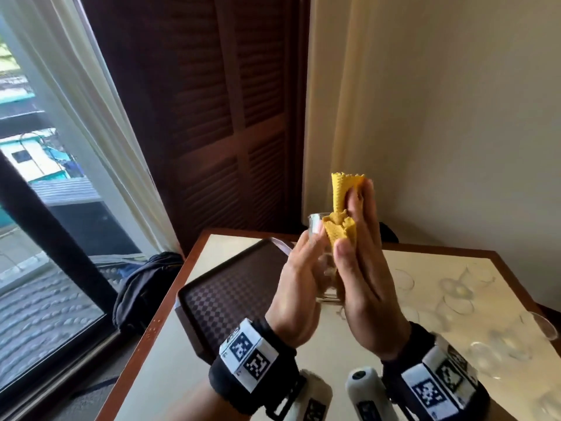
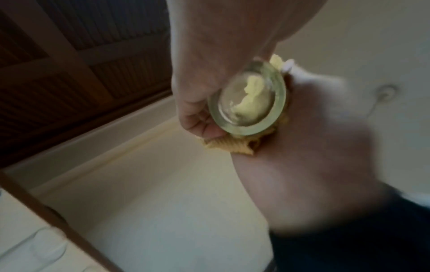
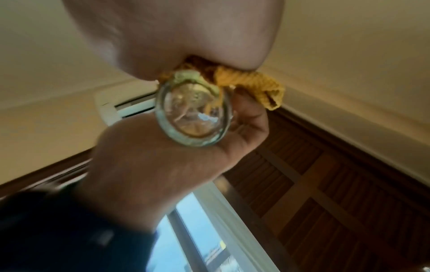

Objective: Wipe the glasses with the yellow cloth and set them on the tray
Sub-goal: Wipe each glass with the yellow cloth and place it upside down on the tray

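I hold a clear glass [image 1: 316,226] up above the table, gripped by my left hand [image 1: 299,268] around its side. My right hand [image 1: 361,253] pinches the yellow cloth [image 1: 341,202] between thumb and fingers against the glass wall, with part of the cloth stuffed inside. In the left wrist view the thick glass base [image 2: 246,103] faces the camera, yellow cloth [image 2: 232,145] showing through and below it. The right wrist view shows the same base [image 3: 193,114], the cloth [image 3: 256,86] bunched beside it and my left hand [image 3: 163,156] wrapped round the glass. The dark checkered tray [image 1: 218,287] lies below, left of my hands.
Several clear glasses [image 1: 455,293] stand or lie on the cream table [image 1: 243,375] to the right. A dark bag [image 1: 142,287] sits on the floor by the window. A louvred wooden door [image 1: 212,117] and the wall are behind the table.
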The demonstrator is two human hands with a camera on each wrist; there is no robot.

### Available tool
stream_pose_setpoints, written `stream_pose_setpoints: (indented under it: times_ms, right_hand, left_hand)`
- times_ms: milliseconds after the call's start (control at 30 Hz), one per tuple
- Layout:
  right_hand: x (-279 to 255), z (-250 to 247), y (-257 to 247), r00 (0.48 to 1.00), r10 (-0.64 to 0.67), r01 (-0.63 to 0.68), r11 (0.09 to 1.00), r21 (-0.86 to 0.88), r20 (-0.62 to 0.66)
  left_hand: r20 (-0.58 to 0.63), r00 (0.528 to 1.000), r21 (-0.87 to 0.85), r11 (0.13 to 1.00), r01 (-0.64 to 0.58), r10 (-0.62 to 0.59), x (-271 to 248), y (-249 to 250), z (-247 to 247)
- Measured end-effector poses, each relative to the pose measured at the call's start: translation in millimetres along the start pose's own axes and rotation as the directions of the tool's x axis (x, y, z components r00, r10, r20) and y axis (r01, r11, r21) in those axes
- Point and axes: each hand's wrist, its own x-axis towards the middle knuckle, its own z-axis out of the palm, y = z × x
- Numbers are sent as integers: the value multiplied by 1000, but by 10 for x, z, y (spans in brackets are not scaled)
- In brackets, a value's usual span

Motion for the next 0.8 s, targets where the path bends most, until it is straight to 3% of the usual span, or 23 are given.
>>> stream_pose_setpoints:
  times_ms: [133,233,300,367,467,633,767,800]
  right_hand:
    - [-82,97,-6,978,-129,143,987,-78,162]
    - [245,-57,-39,999,-42,41,999,10,29]
    - [277,-81,-118,999,-43,42,997,-69,-23]
    - [95,-4,-162,984,-154,170,961,-218,88]
    - [-35,30,-113,944,-237,288,933,-218,229]
    - [323,-156,-69,986,-167,164,968,-191,-1]
    - [-49,4,-60,943,-246,301,918,-258,225]
    - [-17,-40,-44,939,-257,309,922,-235,228]
  left_hand:
    - [-32,996,-49,996,-80,78,79,221,-18]
    - [-27,991,160,979,-125,131,44,145,58]
    - [13,996,177,980,-95,94,41,134,57]
    - [-13,994,221,970,-99,105,53,254,42]
    - [-22,991,160,979,-129,134,67,379,21]
    - [19,999,150,988,-29,26,10,197,116]
    - [-42,993,197,975,-101,111,68,318,17]
    - [-53,989,216,969,-123,137,63,301,20]
